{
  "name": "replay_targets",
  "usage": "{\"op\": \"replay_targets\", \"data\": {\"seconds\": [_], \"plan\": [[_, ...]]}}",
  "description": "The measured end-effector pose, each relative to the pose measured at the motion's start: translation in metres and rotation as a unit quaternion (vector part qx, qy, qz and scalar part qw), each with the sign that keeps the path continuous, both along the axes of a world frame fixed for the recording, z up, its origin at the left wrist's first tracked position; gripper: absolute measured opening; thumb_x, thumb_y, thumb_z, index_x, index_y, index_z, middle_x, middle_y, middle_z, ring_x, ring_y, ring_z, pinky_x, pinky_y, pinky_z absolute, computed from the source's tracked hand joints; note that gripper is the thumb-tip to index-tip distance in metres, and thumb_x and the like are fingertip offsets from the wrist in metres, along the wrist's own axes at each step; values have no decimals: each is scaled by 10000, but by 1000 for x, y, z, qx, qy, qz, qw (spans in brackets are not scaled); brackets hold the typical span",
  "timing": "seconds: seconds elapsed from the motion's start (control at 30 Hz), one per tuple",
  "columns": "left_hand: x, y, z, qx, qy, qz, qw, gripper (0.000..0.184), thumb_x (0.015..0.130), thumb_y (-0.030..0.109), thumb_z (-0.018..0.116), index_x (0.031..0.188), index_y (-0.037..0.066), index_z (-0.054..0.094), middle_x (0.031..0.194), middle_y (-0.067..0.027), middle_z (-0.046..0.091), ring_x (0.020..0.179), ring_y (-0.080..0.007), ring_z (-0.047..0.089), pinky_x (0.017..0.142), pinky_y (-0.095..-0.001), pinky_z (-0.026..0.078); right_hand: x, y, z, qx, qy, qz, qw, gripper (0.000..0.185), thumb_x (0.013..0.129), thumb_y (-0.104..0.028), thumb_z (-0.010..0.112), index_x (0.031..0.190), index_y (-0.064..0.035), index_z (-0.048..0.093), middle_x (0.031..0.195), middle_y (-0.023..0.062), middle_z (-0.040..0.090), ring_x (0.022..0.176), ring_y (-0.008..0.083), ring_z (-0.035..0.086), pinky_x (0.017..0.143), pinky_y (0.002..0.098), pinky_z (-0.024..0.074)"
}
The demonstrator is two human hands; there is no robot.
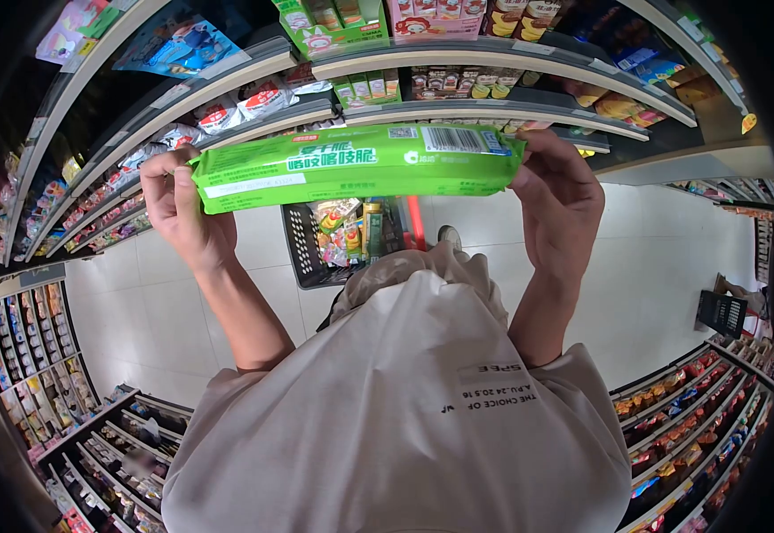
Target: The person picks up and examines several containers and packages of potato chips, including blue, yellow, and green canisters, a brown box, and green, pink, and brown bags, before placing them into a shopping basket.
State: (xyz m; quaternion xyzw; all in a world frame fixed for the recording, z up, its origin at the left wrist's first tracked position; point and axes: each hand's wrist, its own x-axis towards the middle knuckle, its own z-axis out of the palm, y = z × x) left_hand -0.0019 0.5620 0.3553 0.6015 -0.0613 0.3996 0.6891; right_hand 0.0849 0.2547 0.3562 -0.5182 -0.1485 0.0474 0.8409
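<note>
A long, bright green snack packet (360, 169) is stretched level between my two hands, in front of the shelves. White lettering, a barcode and a pale printed strip show on the side facing me. My left hand (182, 204) pinches its left end between thumb and fingers. At the other end, my right hand (557, 191) grips the corner by the barcode in the same way. Below the packet, a black shopping basket (302, 253) with a red handle stands on the floor, holding several packaged goods.
Curved-looking shelves (493, 55) of boxed and bagged snacks rise ahead and to the left. More racks (689, 426) stand behind on both sides. Pale floor tiles (653, 258) lie around me. Another dark basket (722, 313) is at the far right.
</note>
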Motion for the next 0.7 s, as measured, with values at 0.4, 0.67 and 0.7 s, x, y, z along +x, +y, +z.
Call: {"op": "replay_targets", "data": {"seconds": [0.4,0.67,0.7], "plan": [[7,-18,13,-154,104,41,982,207,962,240,507,887,47,500,835,-50,559,708,-97,550,666,-256,471,-7,-4,-3,-75,-88,169,979,62,842,48,597,850,19,542,819,12,502,759,81,472,707,244,399],[4,4,0,-140,85,69,984,194,954,180,535,793,80,498,758,-16,561,644,-75,546,614,-232,460,-9,-6,-8,-69,-20,161,984,98,826,58,581,775,16,509,778,18,483,706,89,418,648,229,344],[2,6,1,-106,64,65,990,184,950,188,542,808,77,506,788,-24,579,683,-91,564,645,-252,479,-7,-5,-12,-65,-40,156,985,100,817,65,574,767,19,502,783,20,485,699,90,412,632,226,332]]}}
